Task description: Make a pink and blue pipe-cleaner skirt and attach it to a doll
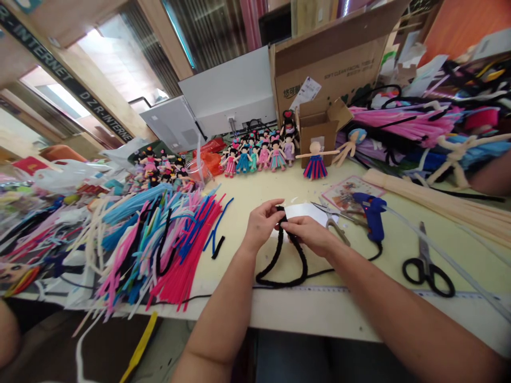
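A fuzzy black pipe cleaner [305, 260] hangs in a loop below both hands, its lower bend by the table's front edge. My left hand [261, 222] pinches its upper part between thumb and fingers. Close against it, my right hand [309, 232] is closed on the same black pipe cleaner, just right of the left thumb. A white sheet of paper [309, 213] lies beneath and behind the hands. To the right of them are small grey-handled scissors [337, 229] and a blue glue gun [373, 215]. The fingertips partly hide the gripped section.
A heap of coloured pipe cleaners [171, 239] covers the left side. Small finished dolls [259, 154] stand in rows at the back, beside a doll in a striped skirt [315, 162]. Black-handled scissors [427, 268] lie at right, near a beige bundle [431, 199]. Cardboard box [331, 69] behind.
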Demonstrator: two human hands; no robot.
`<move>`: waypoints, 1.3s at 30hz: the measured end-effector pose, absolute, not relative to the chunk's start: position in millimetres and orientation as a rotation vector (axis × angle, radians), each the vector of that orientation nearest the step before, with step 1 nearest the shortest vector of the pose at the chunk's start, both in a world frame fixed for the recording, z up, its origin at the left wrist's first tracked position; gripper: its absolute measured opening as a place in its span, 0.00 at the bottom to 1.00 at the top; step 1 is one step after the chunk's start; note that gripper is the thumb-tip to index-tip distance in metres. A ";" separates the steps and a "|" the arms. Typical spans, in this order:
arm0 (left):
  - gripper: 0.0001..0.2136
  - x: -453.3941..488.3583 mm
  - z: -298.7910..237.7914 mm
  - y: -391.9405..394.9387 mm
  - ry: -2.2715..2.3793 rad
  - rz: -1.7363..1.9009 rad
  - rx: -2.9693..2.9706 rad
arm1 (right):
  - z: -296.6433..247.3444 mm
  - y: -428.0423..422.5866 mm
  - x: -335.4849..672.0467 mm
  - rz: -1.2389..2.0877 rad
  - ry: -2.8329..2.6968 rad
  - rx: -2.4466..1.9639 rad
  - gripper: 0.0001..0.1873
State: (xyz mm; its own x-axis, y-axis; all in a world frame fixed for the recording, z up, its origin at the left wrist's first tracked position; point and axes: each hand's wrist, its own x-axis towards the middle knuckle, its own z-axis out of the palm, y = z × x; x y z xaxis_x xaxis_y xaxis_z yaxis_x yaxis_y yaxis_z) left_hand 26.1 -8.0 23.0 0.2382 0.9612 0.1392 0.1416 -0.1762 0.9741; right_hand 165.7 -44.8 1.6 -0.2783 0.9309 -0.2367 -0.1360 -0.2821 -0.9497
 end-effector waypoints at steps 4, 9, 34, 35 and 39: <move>0.12 26.3 22.5 -7.9 1.071 1.068 1.538 | 3.6 -44.3 167.3 1.692 -1.143 -1.106 0.22; 0.11 27.0 23.9 -9.2 1.066 1.058 1.516 | 5.5 -45.3 167.3 1.643 -1.204 -1.122 0.20; 0.12 21.8 22.4 -6.8 1.054 1.009 1.493 | 0.2 -44.3 164.9 1.478 -1.303 -1.206 0.15; 0.12 21.9 23.0 -7.2 1.062 1.009 1.497 | 0.0 -44.4 164.8 1.477 -1.306 -1.209 0.15; 0.11 22.6 24.1 -8.1 1.074 1.014 1.517 | 0.1 -44.7 164.6 1.450 -1.329 -1.221 0.16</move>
State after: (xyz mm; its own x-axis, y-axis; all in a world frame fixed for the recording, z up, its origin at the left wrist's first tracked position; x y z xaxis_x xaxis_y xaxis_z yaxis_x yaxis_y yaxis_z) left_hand 22.6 -8.1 24.1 0.2608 0.9614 0.0878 0.1430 -0.1284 0.9814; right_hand 164.6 -44.7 0.1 -0.2106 0.9687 -0.1317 0.0468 -0.1245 -0.9911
